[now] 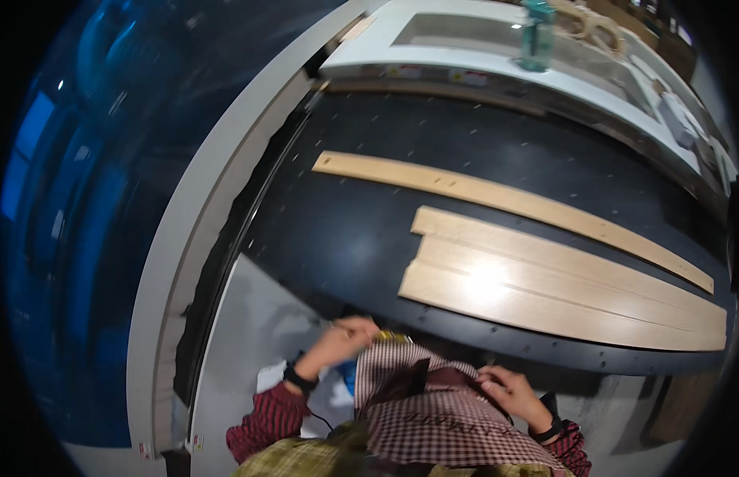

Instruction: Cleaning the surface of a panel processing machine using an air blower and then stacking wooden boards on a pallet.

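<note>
My left hand (342,347) is smeared by motion at the near edge of the dark table, so its fingers are hard to read. Just beside its fingertips lies a small yellow strip (393,336). Lower right, my right hand (513,391) has its fingers curled together against the edge of the checkered apron (433,413) on my front; what they pinch, if anything, is hidden. On the table lie pale wooden boards (544,286), side by side. A long narrow wooden strip (497,195) lies beyond them, apart. Neither hand touches the wood.
The black table (322,230) has small marks across its top. Behind it stands a white-framed machine panel (361,52) with a teal bottle (536,36) and a coil of rope (600,32). A curved pale rail (167,262) borders the left, with a dark blue surface beyond.
</note>
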{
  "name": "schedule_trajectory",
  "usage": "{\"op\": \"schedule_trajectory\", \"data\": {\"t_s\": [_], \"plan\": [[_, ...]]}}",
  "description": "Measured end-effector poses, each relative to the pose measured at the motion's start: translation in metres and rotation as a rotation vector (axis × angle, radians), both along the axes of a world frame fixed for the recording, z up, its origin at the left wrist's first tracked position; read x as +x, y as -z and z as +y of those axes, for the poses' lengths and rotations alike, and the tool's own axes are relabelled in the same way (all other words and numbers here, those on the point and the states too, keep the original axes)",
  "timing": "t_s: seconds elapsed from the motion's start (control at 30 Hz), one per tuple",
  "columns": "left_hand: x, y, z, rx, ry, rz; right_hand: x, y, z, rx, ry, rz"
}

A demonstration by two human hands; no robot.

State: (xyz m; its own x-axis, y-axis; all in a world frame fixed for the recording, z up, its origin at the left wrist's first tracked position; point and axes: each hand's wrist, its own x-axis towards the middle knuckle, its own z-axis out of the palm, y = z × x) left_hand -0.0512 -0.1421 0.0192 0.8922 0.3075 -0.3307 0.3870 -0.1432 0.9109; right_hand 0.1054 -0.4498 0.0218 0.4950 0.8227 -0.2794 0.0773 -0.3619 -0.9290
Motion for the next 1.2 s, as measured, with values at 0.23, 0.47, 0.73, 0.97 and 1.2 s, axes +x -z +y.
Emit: {"op": "schedule_trajectory", "data": {"t_s": [0.23, 0.47, 0.73, 0.97, 1.2], "plan": [[-0.081, 0.098, 0.183, -0.102, -0.789, 0.084, -0.033, 0.013, 0.034, -0.101, 0.028, 0.015], [-0.116, 0.146, 0.253, -0.052, -0.890, 0.218, -0.057, 0.019, 0.043, -0.142, 0.056, 0.042], [-0.123, 0.245, 0.291, -0.133, -1.030, 0.131, -0.067, 0.012, 0.045, -0.211, 0.093, 0.028], [-0.122, 0.195, 0.259, -0.199, -0.893, 0.253, -0.044, -0.006, 0.025, -0.266, 0.150, -0.094], [-0.137, 0.047, 0.214, 0.131, -0.946, -0.033, 0.024, -0.064, -0.051, -0.240, 0.413, -0.368]]}}
